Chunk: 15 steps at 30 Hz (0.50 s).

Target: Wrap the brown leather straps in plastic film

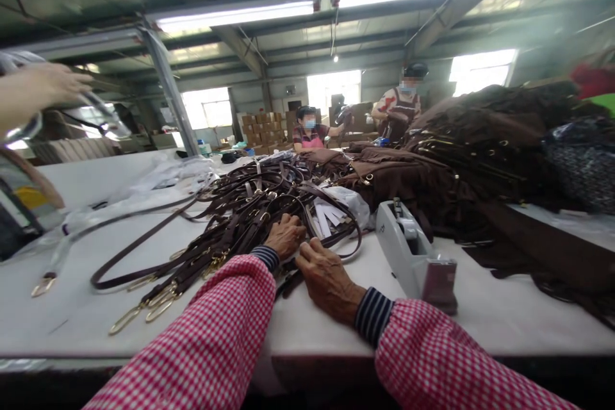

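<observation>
Sleeves (216,320), two: red-and-white check, closed by dark striped cuffs (375,317), reaching over the near edge of a white table (331,336).

Right hand (331,278): fingers curled inward, apparently about a dark strap end (291,282); whether it truly grips, cannot tell.

Strap end: directly below and between the two hands, nearer the right; long axis slanting down toward the camera and leftward. Dark brown, narrow, flat; upper part hidden by the fingers.

Left hand (287,237): just beside the right and slightly farther off, fingers bent down at the near right margin of the strap heap; hold hidden, cannot tell.

Strap heap (240,221): from the left hand leftward and away, many dark brown lengths, tangled, smooth-looking, some looping wide across the table. Gold-coloured clasps (161,300) at the near left end.

Dispenser-like device (403,237): pale grey, standing right of the hands, apart from them.

White slips (329,214): loose, in clear plastic, just beyond the hands.

Brown goods (480,147): large pile, right, with metal rings.

Another person's hand (43,86): far left, raised, blurred.

Co-workers: one in a pink apron (316,140), one in a dark apron (405,112).

Cartons (262,128): stacked, behind.
</observation>
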{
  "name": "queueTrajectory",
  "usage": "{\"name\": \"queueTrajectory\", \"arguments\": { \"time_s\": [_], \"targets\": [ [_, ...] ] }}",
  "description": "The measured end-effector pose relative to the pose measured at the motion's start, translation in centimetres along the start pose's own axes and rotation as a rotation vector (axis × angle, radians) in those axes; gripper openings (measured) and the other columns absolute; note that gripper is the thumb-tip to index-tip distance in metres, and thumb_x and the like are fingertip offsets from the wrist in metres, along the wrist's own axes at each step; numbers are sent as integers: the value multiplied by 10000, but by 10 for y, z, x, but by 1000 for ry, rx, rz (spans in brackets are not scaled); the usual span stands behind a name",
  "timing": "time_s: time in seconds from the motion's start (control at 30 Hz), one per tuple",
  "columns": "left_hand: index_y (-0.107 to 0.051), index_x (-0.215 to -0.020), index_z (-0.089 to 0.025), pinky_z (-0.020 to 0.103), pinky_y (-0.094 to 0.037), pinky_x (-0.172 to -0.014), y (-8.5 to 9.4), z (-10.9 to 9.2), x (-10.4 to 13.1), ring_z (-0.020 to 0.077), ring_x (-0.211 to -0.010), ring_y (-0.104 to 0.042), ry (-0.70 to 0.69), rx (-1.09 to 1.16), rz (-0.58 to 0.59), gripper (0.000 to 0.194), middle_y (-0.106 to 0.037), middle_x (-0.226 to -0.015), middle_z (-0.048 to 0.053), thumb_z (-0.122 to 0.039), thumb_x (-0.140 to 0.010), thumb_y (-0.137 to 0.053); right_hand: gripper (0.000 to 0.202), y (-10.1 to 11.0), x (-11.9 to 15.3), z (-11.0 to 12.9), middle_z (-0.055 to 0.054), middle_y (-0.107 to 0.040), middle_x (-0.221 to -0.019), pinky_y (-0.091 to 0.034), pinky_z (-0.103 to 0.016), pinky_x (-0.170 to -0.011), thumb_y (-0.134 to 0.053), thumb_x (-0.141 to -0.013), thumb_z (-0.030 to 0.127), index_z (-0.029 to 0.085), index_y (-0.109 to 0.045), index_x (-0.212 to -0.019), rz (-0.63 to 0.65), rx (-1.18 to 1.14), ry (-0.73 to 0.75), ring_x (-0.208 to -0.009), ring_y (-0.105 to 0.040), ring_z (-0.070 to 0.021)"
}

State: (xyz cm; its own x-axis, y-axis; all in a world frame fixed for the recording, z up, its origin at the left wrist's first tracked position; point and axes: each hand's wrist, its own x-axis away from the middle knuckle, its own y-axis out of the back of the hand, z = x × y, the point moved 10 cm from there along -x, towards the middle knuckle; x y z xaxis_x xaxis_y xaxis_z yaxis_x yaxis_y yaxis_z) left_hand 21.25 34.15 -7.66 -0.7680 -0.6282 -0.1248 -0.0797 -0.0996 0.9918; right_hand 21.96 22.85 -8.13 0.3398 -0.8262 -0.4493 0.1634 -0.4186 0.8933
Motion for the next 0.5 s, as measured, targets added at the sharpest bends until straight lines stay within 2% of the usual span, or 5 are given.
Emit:
{"name": "queueTrajectory", "arguments": {
  "time_s": [0.13,0.3,0.5],
  "targets": [
    [-700,-966,-221,400,-496,-945,5,1,10,260,-1153,-533,-20,19,23,193,-657,-1168,78,-227,-992,-509,185,1,1,1,-111,-633,-1169,-498,-384,-950,-528,-943,62,151,-662,-1033,1,-11,10,-1129,-500,-279],
    [-672,-1016,-198,381,-517,-945,16,17,26,262,-1125,-574,96,9,-18,93,-659,-1152,86,-228,-949,-614,184,3,4,-3,-112,-654,-1125,-508,-364,-905,-547,-921,43,160,-670,-992,-4,-32,-27,-1110,-523,-273],
    [-595,-1281,-225,372,-536,-945,17,34,43,272,-1237,-561,206,37,-100,417,-599,-1320,94,-296,-892,-730,226,4,5,-9,-102,-661,-1130,-506,-351,-885,-559,-873,5,169,-679,-971,-15,-35,-79,-1127,-526,-276]
  ]
}}
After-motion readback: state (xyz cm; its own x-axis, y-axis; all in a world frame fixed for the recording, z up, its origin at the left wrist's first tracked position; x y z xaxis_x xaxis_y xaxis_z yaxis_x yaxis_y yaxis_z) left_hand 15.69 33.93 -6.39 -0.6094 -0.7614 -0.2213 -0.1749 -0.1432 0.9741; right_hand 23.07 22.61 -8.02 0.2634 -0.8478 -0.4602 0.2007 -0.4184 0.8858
